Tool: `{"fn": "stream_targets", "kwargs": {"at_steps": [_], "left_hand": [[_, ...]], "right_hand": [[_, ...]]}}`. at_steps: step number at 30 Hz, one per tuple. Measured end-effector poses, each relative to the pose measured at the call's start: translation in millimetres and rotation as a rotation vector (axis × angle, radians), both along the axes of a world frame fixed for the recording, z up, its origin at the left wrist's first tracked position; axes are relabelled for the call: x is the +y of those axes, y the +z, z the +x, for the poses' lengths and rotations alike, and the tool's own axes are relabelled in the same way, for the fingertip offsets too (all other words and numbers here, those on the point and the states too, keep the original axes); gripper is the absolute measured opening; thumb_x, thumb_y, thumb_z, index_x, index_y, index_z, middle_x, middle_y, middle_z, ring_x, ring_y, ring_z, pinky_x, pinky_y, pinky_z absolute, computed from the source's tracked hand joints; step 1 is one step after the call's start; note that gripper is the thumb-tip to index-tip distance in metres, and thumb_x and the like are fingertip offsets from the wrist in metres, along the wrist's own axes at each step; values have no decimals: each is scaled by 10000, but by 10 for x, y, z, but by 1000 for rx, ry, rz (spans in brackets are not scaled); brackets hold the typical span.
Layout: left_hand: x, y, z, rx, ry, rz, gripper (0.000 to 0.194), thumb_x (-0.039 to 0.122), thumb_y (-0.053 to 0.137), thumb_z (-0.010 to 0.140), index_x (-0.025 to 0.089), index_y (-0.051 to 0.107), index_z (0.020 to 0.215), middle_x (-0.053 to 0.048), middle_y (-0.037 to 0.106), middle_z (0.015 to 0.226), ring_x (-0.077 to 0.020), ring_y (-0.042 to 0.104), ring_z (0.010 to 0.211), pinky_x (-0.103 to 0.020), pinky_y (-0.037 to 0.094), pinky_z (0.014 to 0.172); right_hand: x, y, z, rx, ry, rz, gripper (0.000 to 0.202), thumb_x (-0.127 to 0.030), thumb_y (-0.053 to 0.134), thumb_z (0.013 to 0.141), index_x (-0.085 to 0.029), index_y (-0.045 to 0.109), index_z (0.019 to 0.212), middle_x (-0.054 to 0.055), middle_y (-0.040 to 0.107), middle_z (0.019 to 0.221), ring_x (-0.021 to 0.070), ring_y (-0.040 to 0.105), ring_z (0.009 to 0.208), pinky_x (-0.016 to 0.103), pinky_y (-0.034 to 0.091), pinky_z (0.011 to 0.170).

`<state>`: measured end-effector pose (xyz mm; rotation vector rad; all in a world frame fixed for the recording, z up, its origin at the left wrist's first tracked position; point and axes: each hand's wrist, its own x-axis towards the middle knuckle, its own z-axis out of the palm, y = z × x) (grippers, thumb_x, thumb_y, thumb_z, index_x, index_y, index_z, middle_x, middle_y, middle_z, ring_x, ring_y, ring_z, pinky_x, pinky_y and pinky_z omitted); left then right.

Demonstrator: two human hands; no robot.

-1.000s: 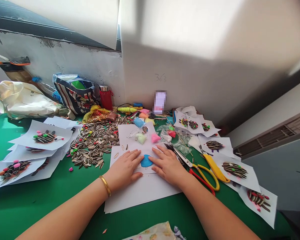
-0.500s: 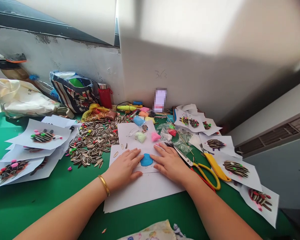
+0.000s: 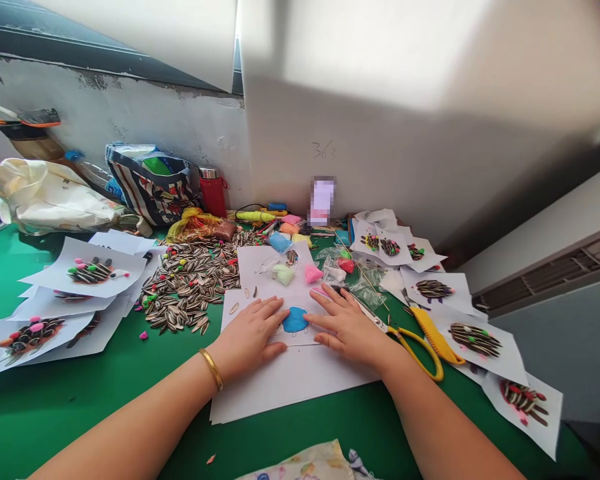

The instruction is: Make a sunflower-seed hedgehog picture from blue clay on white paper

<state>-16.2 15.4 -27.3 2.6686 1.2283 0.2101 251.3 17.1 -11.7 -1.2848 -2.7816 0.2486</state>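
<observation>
A flat patch of blue modelling clay [image 3: 295, 320] covers part of a small line drawing on white paper [image 3: 290, 373]. On its left, my left hand [image 3: 250, 335] lies flat on the sheet, fingers stretched out, fingertips at the clay's edge. My right hand [image 3: 347, 325] rests on the other side with its fingers spread, the index fingertip touching the clay's right edge. Neither hand grips anything. Above the clay, a sheet bears a pale green clay lump [image 3: 283, 274] and a pink clay lump [image 3: 313, 273]. Scissors with yellow handles [image 3: 420, 347] lie beside my right wrist, partly hidden.
A heap of striped sunflower seeds [image 3: 190, 280] spreads at the left. Papers with seed-and-clay pictures lie at left [image 3: 97, 267] and right [image 3: 475, 340]. A yellow cutter [image 3: 433, 333] is beside the scissors. Behind stand a red flask [image 3: 213, 193], bags [image 3: 153, 187] and a phone [image 3: 323, 200].
My right hand has shifted slightly, its fingers spread wider and lifted a little off the clay, so more of the blue patch shows. My left hand stays nearly in place.
</observation>
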Motion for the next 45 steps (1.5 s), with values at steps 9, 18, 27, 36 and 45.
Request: {"fn": "stream_targets", "kwargs": {"at_steps": [9,18,27,36,45], "left_hand": [[8,-25,-9,-39,1,-3,647,435,634,840,217,457,1423,-125,413,1513,-311,378,1391,-511,299,1153],[4,-12,-6,-16,0,-13,651,428,632,841,205,454,1426,-129,406,1517,-310,364,1399,-513,302,1152],[2,3,2,-18,1,-4,639,427,634,839,217,460,1416,-125,417,1510,-305,377,1392,-504,308,1148],[4,-9,-12,-66,-2,-9,633,425,633,839,231,459,1415,-116,423,1508,-313,382,1387,-517,307,1149],[-7,-13,-12,-80,2,-1,620,421,632,842,230,463,1408,-115,440,1494,-308,389,1381,-507,305,1151]], "right_hand": [[-5,30,9,20,35,27,323,-441,498,958,-382,633,1246,32,357,1546,324,171,1468,636,158,1135],[-24,11,-3,29,69,38,302,-422,500,961,-391,647,1223,31,372,1538,323,204,1460,637,160,1134],[-24,23,-44,70,90,33,294,-415,503,962,-395,652,1215,30,348,1550,313,197,1464,624,165,1139],[4,13,-8,103,45,60,280,-395,518,955,-382,676,1185,30,348,1549,315,196,1464,611,190,1139],[11,1,-20,79,38,51,339,-408,495,960,-333,621,1265,37,374,1537,291,205,1464,596,158,1158]]}}
